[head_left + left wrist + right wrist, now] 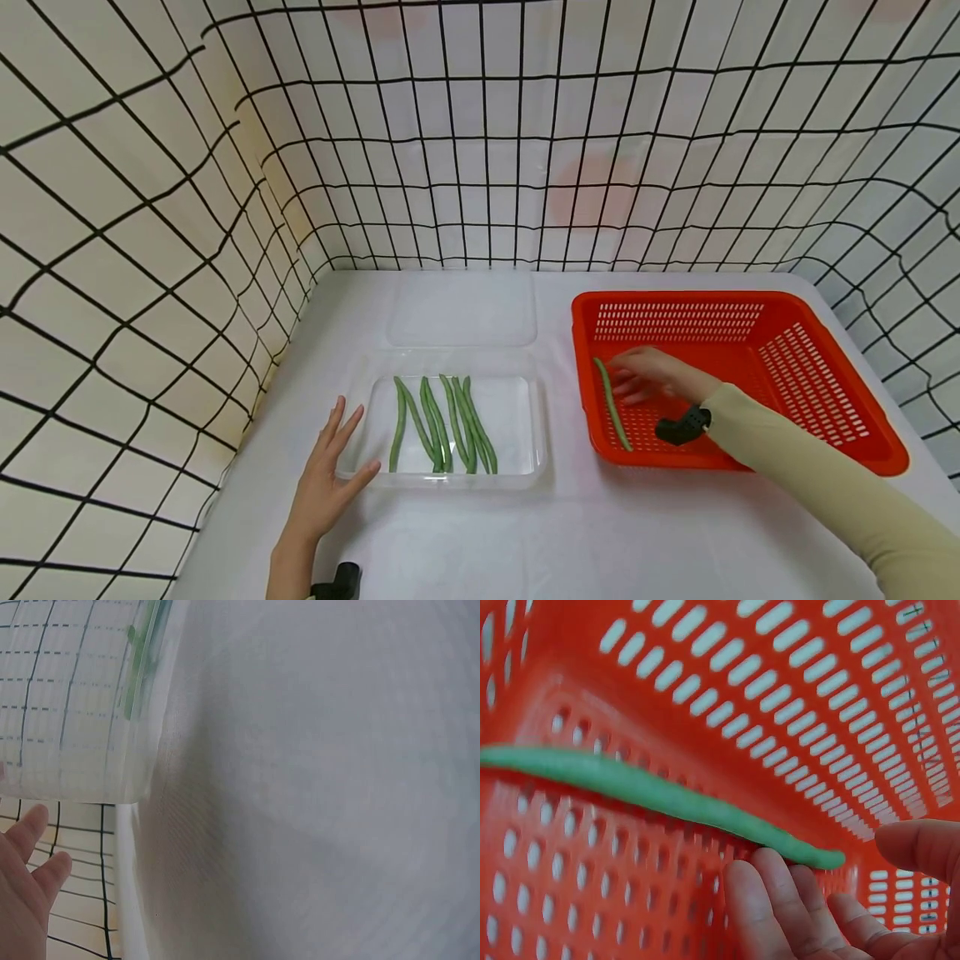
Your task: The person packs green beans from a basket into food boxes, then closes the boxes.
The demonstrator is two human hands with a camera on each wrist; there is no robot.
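Observation:
A single green bean lies along the left side inside the red basket. My right hand reaches into that basket beside the bean. In the right wrist view, its fingertips come close to the bean, and the thumb stands apart; whether they touch is hard to tell. Several green beans lie side by side in a clear plastic container. At the container's left edge, my left hand is spread, fingers near the wall and thumb near the front corner.
Behind the container lies a flat, clear lid. A white cloth covers the table. Black wire grid encloses the back and both sides. Each wrist wears a small black camera.

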